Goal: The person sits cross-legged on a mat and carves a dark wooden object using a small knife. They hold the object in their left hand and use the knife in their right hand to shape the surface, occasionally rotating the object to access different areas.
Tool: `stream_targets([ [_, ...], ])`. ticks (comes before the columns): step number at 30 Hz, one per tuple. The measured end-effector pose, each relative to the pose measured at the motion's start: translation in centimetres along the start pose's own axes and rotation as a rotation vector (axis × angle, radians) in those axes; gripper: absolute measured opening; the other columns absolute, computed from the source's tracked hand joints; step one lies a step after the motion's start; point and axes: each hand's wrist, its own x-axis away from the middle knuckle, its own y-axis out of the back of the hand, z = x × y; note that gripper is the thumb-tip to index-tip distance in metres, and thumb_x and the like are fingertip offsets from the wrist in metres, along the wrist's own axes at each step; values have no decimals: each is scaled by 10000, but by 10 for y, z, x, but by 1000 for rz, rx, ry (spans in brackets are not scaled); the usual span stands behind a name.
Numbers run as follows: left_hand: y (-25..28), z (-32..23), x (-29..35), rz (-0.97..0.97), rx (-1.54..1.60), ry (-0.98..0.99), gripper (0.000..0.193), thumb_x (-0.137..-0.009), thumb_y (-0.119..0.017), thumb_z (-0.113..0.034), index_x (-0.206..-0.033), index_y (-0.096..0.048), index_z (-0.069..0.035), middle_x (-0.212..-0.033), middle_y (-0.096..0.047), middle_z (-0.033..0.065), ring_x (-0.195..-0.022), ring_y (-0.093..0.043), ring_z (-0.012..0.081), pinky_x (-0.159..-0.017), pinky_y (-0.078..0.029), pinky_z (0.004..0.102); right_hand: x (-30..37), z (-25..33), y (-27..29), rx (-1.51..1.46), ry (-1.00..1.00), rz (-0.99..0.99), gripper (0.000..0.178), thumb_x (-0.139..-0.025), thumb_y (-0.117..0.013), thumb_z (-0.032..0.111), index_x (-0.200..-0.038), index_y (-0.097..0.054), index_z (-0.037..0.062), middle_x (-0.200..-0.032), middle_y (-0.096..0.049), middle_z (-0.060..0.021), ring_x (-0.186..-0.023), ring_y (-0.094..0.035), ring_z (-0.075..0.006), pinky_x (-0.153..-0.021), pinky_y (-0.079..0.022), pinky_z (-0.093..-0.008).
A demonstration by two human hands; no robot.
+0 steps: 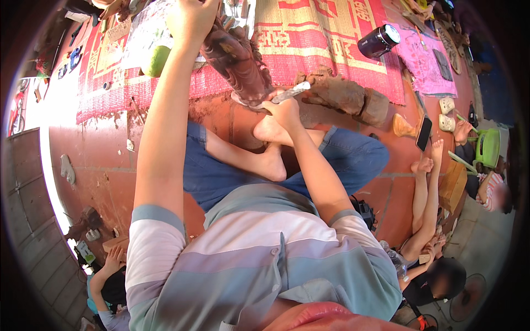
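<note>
A reddish-brown carved figure [236, 60], with folds and curves cut into it, stands tilted in front of my crossed legs. Its top end lies by my left hand [190, 22], whose closed fingers wrap around that end and are partly cut off by the picture's upper edge. At the figure's base, my right hand [283, 112] is closed around a short whitish stick-like tool [295, 91]. The tool points up to the right, and its working end is hidden by the hand. My right hand rests close to my bare foot [269, 131].
A red and yellow woven mat [298, 38] spreads ahead, bearing a green fruit [157, 60] and a dark cylindrical container [378, 42]. Rough brown blocks [353, 99] lie right of the figure. A phone [423, 133] and another person's legs [424, 187] are further right.
</note>
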Motion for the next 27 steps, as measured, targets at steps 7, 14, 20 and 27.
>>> stream_targets([
  [7, 11, -2, 2, 55, -334, 61, 399, -829, -509, -470, -798, -720, -133, -655, -645, 80, -651, -633, 203, -632, -471, 326, 4, 18, 1, 160, 73, 1, 83, -687, -668, 155, -715, -600, 116, -711, -624, -127, -678, -616, -300, -658, -495, -382],
  [14, -5, 5, -1, -15, 19, -34, 286, -810, -555, -158, -611, -516, 43, -488, -439, 79, -493, -397, 118, -475, -320, 339, -4, -1, 14, -133, -5, -79, 123, -692, -682, 164, -763, -596, 111, -692, -633, -110, -601, -623, -292, -588, -492, -372],
  [20, -7, 6, -3, 24, 55, 11, 289, -812, -556, -154, -601, -512, 38, -483, -428, 60, -497, -394, 109, -472, -316, 331, 1, -12, 1, -104, -47, -66, 142, -668, -694, 122, -752, -593, 67, -683, -623, -77, -627, -621, -198, -588, -493, -344],
  [27, -3, 19, -8, 36, 56, -20, 284, -828, -556, -146, -618, -533, 42, -516, -493, 73, -504, -429, 131, -488, -343, 337, 4, 27, 6, 194, -32, 26, 145, -686, -707, 73, -773, -599, 29, -784, -634, -81, -690, -595, -149, -658, -478, -277],
])
